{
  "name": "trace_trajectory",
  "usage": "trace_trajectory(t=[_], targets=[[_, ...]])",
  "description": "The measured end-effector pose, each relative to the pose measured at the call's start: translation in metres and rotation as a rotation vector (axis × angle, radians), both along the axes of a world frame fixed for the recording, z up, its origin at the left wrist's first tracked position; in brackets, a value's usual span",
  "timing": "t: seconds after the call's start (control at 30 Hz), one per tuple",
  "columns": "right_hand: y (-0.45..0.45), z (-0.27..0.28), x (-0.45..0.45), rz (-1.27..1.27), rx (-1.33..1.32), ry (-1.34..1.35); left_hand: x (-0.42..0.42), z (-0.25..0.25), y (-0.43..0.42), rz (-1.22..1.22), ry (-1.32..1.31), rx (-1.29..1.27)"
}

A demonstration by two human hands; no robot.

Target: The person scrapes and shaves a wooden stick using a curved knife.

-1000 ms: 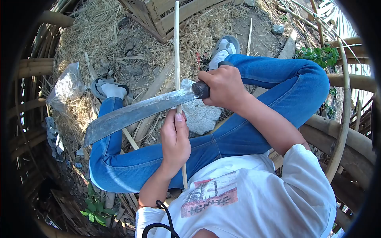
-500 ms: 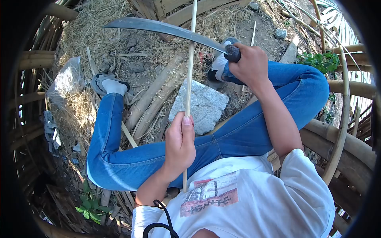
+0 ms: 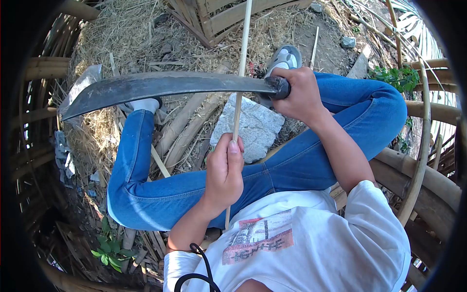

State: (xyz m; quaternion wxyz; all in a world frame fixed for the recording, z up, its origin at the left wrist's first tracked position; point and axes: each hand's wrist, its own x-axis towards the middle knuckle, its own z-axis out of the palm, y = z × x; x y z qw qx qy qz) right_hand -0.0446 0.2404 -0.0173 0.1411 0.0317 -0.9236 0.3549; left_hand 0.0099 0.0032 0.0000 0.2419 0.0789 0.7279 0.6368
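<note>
My left hand (image 3: 224, 170) is closed around a thin pale bamboo strip (image 3: 243, 44), thumb along it. The strip stands nearly upright in view, its lower end by my shirt and its upper end past the top edge. In my right hand (image 3: 299, 95) is the dark handle of a machete (image 3: 165, 85), fingers wrapped around it. Its long curved blade points left and crosses over the strip, hiding a short part of it; whether they touch I cannot tell. A flat grey stone slab (image 3: 255, 129) lies on the ground between my legs, behind the strip.
Bamboo poles (image 3: 182, 129) lie on straw-strewn ground left of the slab. A slatted wooden crate (image 3: 228, 19) stands at the top. Curved bamboo railings (image 3: 421, 170) rise on the right. Crumpled clear plastic (image 3: 85, 80) and green leaves (image 3: 114, 253) are on the left.
The machete has come down along the strip towards my left hand, its blade tip swinging lower and further left. The strip's top leans slightly more to the right. Both hands keep their hold.
</note>
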Motion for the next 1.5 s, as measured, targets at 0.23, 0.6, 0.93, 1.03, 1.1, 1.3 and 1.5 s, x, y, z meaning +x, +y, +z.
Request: trace_trajectory(t=[0.23, 0.6, 0.93, 1.03, 1.1, 1.3, 1.5], targets=[[0.013, 0.003, 0.002, -0.053, 0.261, 0.026, -0.003, -0.013, 0.004, -0.026, 0.120, 0.008], [0.064, 0.005, -0.009, -0.421, 0.206, 0.083, 0.000, 0.000, 0.003, -0.145, 0.123, -0.084], [0.078, 0.013, -0.010, -0.475, 0.173, 0.093, -0.006, 0.011, -0.006, -0.218, 0.248, -0.188], [0.088, 0.012, -0.011, -0.547, 0.150, 0.094, -0.007, 0.013, -0.006, -0.241, 0.301, -0.183], [0.094, 0.018, -0.010, -0.606, 0.143, 0.048, -0.009, 0.015, -0.007, -0.255, 0.268, -0.184], [0.094, 0.018, -0.010, -0.610, 0.033, 0.013, -0.008, 0.001, -0.006, -0.246, 0.140, -0.049], [0.105, 0.010, -0.013, -0.672, -0.366, 0.035, -0.009, 0.020, -0.011, -0.283, 0.166, 0.046]])
